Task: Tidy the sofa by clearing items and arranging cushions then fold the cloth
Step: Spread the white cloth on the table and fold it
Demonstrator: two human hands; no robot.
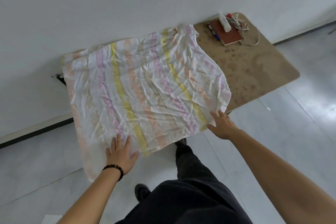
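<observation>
Not yet folded, the cloth [145, 87] lies spread over the table's [254, 71] left end, the left hand [121, 156] pressing flat near the front edge, the right hand [222, 125] touching its corner with straight fingers.

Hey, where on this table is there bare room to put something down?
Bare tabletop lies right of the striped cloth, nearer than the notebook. The far right corner is crowded: notebook, marker, cord.
</observation>
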